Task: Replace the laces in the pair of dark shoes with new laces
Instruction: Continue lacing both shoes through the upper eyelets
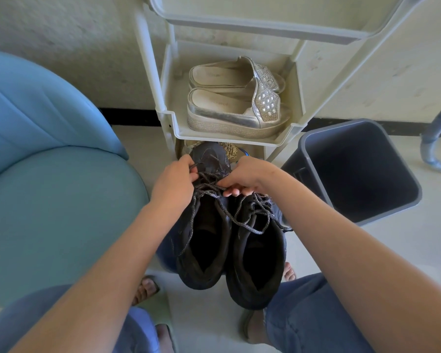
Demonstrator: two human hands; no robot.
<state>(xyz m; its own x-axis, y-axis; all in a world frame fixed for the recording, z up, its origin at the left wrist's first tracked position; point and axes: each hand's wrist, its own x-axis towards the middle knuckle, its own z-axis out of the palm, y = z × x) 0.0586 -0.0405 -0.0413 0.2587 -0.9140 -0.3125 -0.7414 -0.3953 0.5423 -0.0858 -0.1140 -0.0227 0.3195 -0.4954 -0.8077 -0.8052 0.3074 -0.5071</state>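
Up front, left hand and right hand, each grip pinched on frayed grey laces of soft dark shoes.

Two shoes side by side just below the fingers, laces trailing beneath; rack with sandals beyond the fingers; bin right; chair left.

hands hide shoe toes; shelf hides lower footwear
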